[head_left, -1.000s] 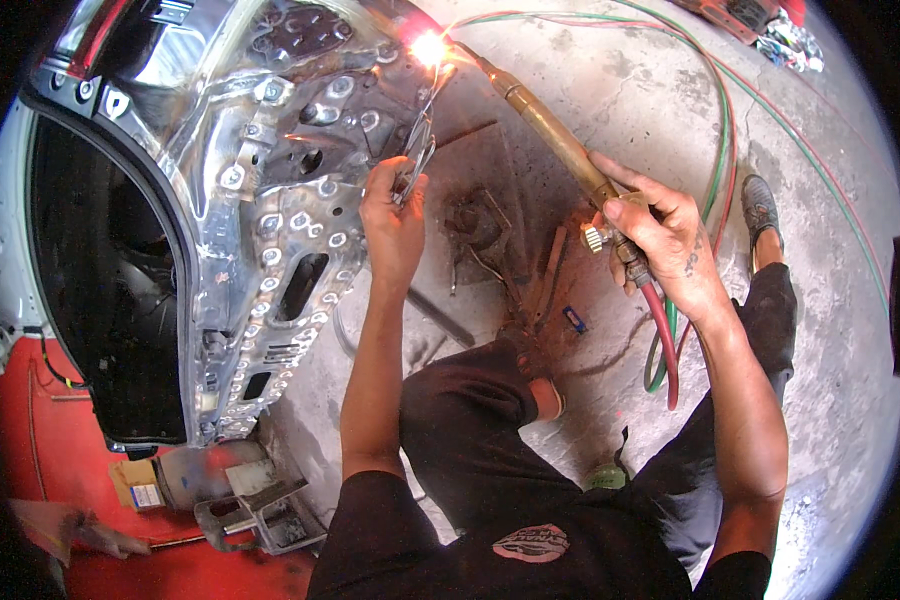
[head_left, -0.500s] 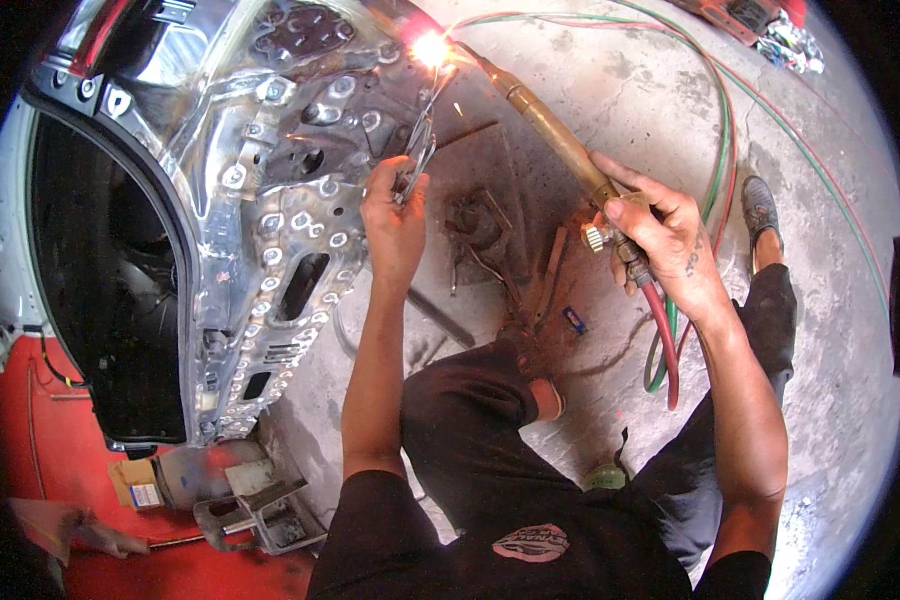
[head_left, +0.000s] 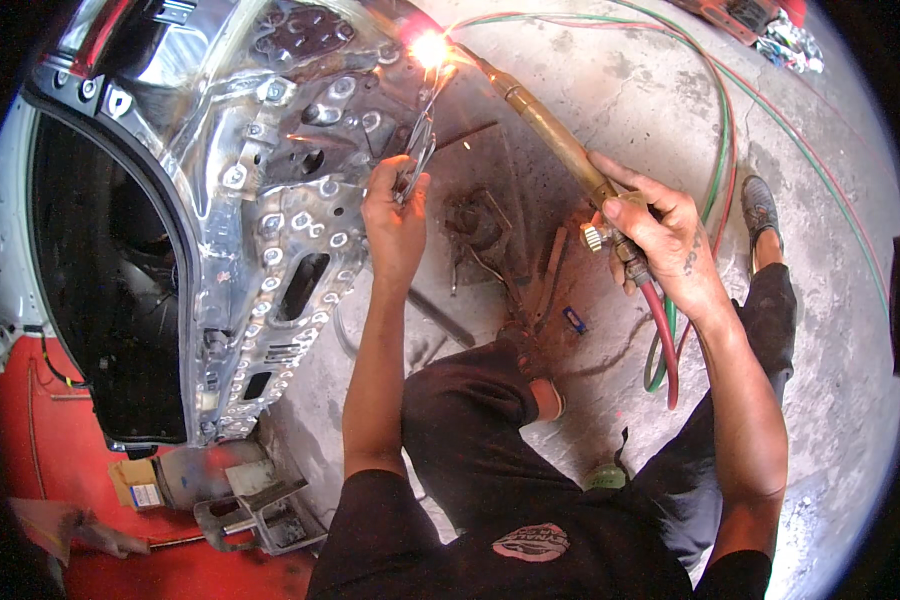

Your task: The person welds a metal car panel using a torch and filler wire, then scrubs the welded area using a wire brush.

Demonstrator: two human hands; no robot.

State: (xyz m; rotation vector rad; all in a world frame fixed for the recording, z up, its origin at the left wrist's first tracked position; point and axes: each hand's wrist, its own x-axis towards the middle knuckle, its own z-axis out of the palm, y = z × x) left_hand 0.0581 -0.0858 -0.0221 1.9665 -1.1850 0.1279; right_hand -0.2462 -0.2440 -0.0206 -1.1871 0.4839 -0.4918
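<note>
A bare-metal car body panel with round weld marks fills the left, beside a dark window opening with black trim. My left hand is closed on a looped, bent length of silvery wire, whose upper end reaches into a bright flame at the panel's upper right edge. My right hand grips a brass gas torch with a knurled valve knob, its tip at the flame. The glare hides the exact point where wire, tip and metal meet.
Red and green hoses trail over the concrete floor. Dark metal pieces lie below the flame, a steel stand at lower left near red surface, and clutter at the far upper right. My shoed foot is at right.
Both hands, the wire and the torch are almost motionless. The glow and small sparks near the flame vary slightly.
</note>
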